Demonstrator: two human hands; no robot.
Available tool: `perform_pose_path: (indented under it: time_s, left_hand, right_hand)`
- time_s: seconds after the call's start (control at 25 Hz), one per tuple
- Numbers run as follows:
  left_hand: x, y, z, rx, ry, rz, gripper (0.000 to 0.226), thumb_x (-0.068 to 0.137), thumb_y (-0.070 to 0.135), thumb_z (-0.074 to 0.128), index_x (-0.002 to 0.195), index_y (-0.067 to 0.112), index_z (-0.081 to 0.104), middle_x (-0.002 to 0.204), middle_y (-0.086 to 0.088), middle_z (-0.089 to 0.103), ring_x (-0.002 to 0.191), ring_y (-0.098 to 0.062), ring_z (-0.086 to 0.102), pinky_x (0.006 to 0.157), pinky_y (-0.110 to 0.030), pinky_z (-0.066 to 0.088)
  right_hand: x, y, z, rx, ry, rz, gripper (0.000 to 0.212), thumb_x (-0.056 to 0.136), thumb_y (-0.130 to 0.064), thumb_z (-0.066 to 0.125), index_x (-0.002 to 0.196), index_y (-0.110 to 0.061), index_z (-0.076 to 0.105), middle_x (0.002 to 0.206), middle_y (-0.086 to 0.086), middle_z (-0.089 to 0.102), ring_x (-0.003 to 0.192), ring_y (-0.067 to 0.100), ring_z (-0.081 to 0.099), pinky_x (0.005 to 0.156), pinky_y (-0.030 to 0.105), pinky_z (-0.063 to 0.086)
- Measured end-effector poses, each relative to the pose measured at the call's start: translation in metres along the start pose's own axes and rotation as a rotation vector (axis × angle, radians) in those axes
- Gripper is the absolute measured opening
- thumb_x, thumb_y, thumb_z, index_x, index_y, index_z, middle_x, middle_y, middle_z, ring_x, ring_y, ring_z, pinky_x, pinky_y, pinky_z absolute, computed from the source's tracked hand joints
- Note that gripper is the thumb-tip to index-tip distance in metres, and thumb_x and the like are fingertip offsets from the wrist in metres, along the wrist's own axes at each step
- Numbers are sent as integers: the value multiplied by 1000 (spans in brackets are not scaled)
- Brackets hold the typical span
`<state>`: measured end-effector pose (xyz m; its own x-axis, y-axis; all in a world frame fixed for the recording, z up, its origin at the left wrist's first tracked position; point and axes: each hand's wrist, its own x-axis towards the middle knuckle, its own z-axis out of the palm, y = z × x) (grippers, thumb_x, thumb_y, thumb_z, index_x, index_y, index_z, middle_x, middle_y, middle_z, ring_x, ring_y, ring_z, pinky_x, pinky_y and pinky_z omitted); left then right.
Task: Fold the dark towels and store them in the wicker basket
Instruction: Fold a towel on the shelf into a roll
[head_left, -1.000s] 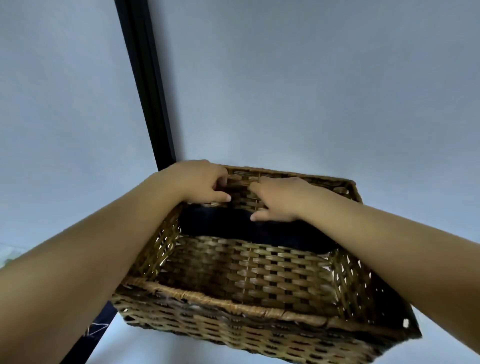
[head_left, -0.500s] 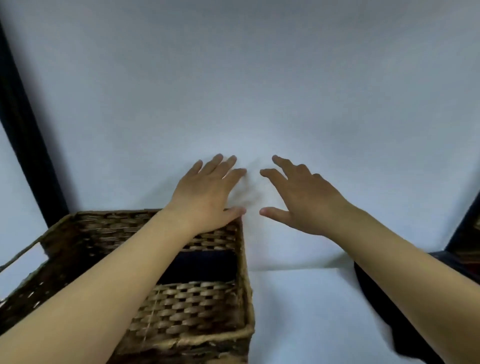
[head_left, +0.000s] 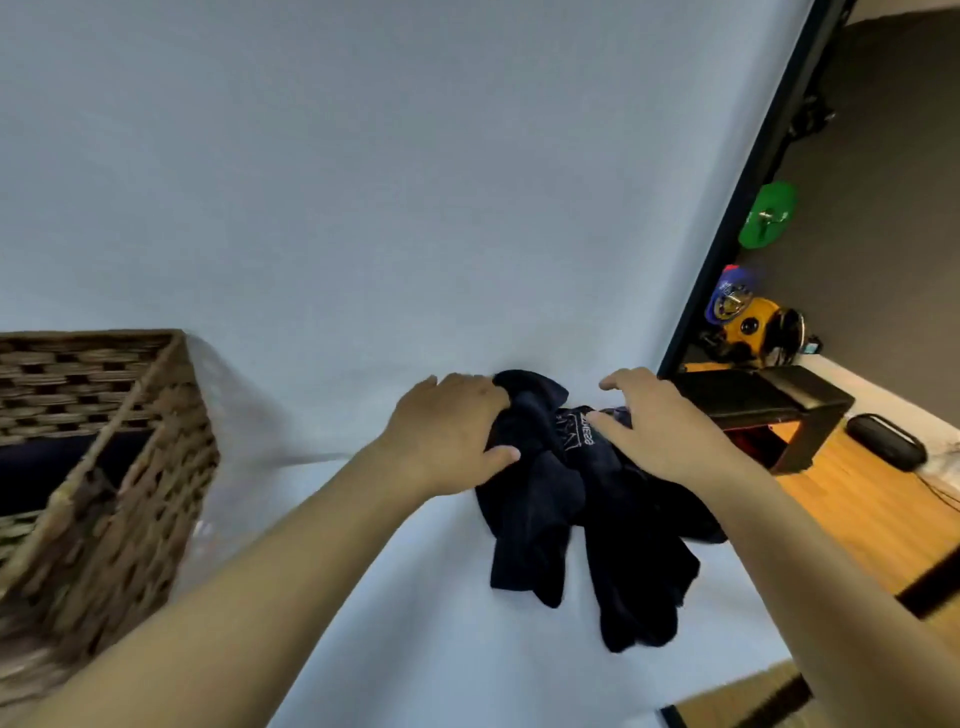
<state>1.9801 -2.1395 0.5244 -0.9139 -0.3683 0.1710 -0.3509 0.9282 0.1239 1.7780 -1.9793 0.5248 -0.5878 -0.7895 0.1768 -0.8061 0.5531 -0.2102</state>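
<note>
Since the towels (head_left: 582, 499) look soft, light and limp, I'd lift one by its corners, left hand (head_left: 447, 434) gripping the heap, right hand (head_left: 657, 426) resting spread on it.

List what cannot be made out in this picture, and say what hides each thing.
Head view:
- Wicker basket: left and bottom cut off by the frame edge, blurred by motion.
- Dark towel in the basket: mostly behind the near wall.
- Dark towel pile: how many, unclear; top covered by left hand and right hand.
</note>
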Motion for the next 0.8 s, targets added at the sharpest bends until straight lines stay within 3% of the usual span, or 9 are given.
perform_pose_path:
  time_s: [0.12, 0.28, 0.4, 0.52, 0.6, 0.68, 0.8]
  left_hand:
    - [27, 35, 54, -141, -83, -37, 57, 96, 54, 54, 146, 30, 42, 142, 9, 49, 130, -17, 47, 99, -40, 46]
    - [46, 60, 98, -198, -57, 10, 59, 94, 54, 58, 147, 34, 41, 143, 14, 48, 129, -15, 45, 102, -39, 42]
    - [58, 66, 109, -191, -39, -29, 68, 87, 68, 57, 144, 34, 43, 135, 12, 53, 124, -16, 46, 101, -43, 41]
    - [70, 71, 111, -193, 48, -54, 68, 89, 68, 53, 147, 36, 39, 131, 9, 55, 121, -18, 46, 101, -42, 39]
    - [76, 77, 110, -132, 74, 36, 63, 92, 65, 51, 148, 38, 40, 133, 9, 50, 124, -19, 42, 102, -39, 34]
    - [83, 84, 109, -103, 34, 121, 50, 94, 60, 54, 139, 38, 52, 131, 9, 49, 124, -17, 40, 102, -40, 31]
    - [88, 92, 110, -8, -16, 165, 24, 99, 45, 55, 115, 31, 66, 118, 8, 54, 120, -18, 42, 96, -40, 28]
  right_hand:
    - [-8, 38, 34, -51, -137, 32, 59, 91, -60, 60, 137, -25, 50, 136, 0, 55, 124, 27, 54, 101, 45, 46]
    - [-20, 58, 53, 157, -245, -16, 62, 90, -54, 64, 142, -27, 47, 138, -5, 54, 128, 21, 51, 107, 45, 43]
    - [-26, 71, 55, 160, -64, 93, 59, 92, -48, 62, 144, -24, 45, 138, -2, 55, 128, 23, 52, 109, 48, 40]
    - [-31, 79, 53, -27, 19, 193, 29, 100, -42, 54, 121, -26, 63, 117, -6, 63, 113, 22, 59, 98, 45, 35]
    - [-31, 78, 53, 130, 63, 145, 17, 102, -33, 52, 102, -27, 68, 96, -13, 65, 98, 15, 62, 91, 40, 37]
    - [-27, 74, 49, 464, 163, 132, 16, 102, -26, 55, 94, -24, 68, 82, -13, 67, 83, 10, 63, 83, 36, 48]
    - [-21, 68, 39, 703, 276, 164, 15, 102, -23, 54, 94, -22, 67, 81, -9, 68, 78, 6, 65, 71, 22, 53]
